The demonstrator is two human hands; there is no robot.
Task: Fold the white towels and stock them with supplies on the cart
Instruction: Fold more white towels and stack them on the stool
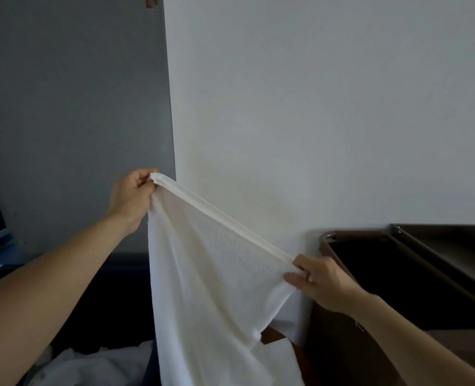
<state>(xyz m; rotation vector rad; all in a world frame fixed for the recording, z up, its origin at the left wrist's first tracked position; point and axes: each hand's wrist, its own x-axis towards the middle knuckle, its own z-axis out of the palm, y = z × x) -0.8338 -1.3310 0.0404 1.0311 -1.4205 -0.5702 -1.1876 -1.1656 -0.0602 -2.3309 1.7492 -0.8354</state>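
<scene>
Left hand (132, 197), right hand (322, 282) pinch white towel (211, 260), hem taut.

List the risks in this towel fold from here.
The left hand holds the towel higher than the right hand, so the fold may come out skewed. Both hands only pinch the hem, so a corner could slip. The hanging cloth may drag on the white linen below.
</scene>
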